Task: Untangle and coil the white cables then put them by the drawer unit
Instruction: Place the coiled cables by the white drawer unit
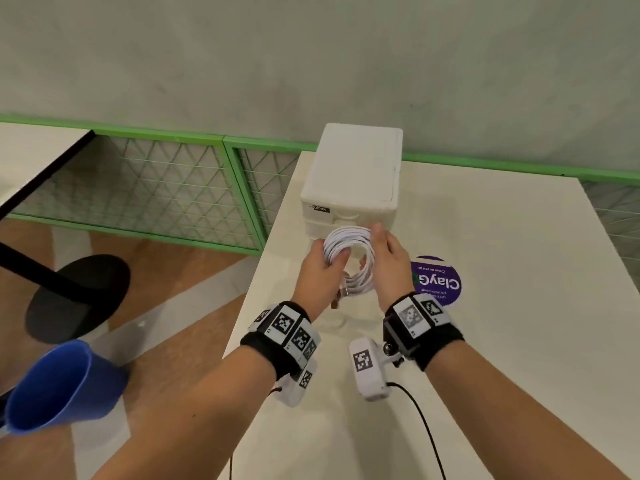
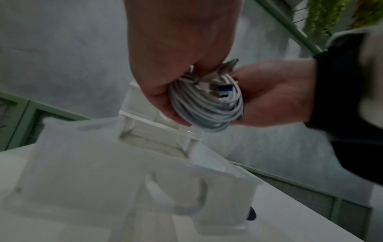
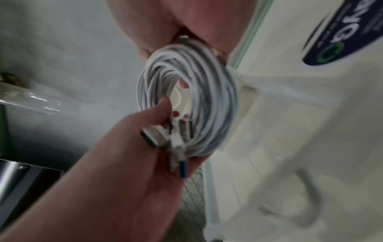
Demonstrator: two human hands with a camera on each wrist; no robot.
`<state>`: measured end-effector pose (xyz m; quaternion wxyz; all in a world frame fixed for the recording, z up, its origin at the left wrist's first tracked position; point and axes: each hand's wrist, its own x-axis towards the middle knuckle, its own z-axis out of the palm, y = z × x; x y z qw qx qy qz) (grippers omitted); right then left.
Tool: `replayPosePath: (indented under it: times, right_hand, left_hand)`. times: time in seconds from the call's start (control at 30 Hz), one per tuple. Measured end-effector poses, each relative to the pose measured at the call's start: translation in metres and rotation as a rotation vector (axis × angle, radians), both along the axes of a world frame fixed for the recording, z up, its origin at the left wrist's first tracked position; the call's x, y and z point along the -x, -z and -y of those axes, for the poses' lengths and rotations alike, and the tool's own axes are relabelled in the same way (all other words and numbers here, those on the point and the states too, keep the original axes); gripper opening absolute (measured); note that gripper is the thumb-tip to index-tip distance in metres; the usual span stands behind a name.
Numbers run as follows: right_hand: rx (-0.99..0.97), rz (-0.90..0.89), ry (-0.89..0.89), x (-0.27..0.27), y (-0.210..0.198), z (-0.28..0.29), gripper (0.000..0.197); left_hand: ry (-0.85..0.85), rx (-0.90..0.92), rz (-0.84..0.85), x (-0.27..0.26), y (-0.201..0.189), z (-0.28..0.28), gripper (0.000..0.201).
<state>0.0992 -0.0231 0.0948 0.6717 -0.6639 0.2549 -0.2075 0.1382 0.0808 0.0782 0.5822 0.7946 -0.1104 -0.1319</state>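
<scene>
Head view: at mid-frame, both hands hold one coil of white cables (image 1: pixel 349 258) upright above the pale counter (image 1: pixel 485 341), just in front of the white drawer unit (image 1: pixel 351 181). The left hand (image 1: pixel 320 271) curls around the coil's left side, thumb hooked through the ring. The right hand (image 1: pixel 389 258) clasps the right side, fingers bent over the top edge. A metal plug (image 1: pixel 335 301) hangs from the coil's lower edge, below the left hand. A purple round sticker (image 1: pixel 440 280) lies on the counter right of the right hand; a blue cup (image 1: pixel 59 386) sits at lower left.

Left wrist view: the left hand (image 2: pixel 178 62) grips the coil (image 2: pixel 207 104) from above at upper centre, while the right hand (image 2: pixel 271 96) cups it from the right. Plug ends, one with a blue insert (image 2: pixel 222 90), lie against the loops. The drawer unit (image 2: pixel 124 163) fills the lower frame, blurred.

Right wrist view: the coil (image 3: pixel 192 101) faces the camera at centre, the right hand (image 3: pixel 186 21) pinching its top, the left hand (image 3: pixel 132 160) gripping its lower left with plugs (image 3: pixel 176 142) bunched in the palm.
</scene>
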Motion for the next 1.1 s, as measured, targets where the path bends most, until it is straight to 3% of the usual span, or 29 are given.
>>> replayPosePath:
  times: [0.17,0.33,0.47,0.57,0.7,0.9,0.97,1.1]
  right_hand:
    - [-0.003,-0.138,-0.029,-0.003,0.030,-0.007,0.029]
    - [0.159,-0.219,-0.139,-0.002,0.035,-0.007,0.030]
    - [0.391,-0.468,-0.292,-0.006,0.037,0.000,0.032]
    - [0.678,-0.637,-0.390,-0.001,0.034,0.007,0.030]
    - [0.910,-0.619,-0.382,0.002,0.032,0.013,0.035]
    - [0.707,-0.437,-0.212,0.009,0.018,0.015,0.030]
    - [0.676,-0.454,-0.187,0.005,0.020,0.019,0.027]
    - [0.792,-0.553,-0.288,0.000,0.034,0.022,0.023]
  left_hand:
    - [0.129,-0.356,-0.037,-0.035,0.009,0.006,0.031]
    - [0.231,-0.578,-0.108,-0.057,0.021,0.017,0.038]
    - [0.284,-0.711,-0.141,-0.062,0.030,0.025,0.042]
    - [0.284,-0.719,-0.129,-0.063,0.032,0.028,0.041]
    - [0.318,-0.752,-0.127,-0.065,0.032,0.030,0.038]
    - [0.314,-0.737,-0.202,-0.058,0.019,0.023,0.042]
    - [0.290,-0.735,-0.230,-0.054,0.017,0.020,0.046]
    - [0.339,-0.697,-0.384,-0.052,0.010,0.018,0.059]
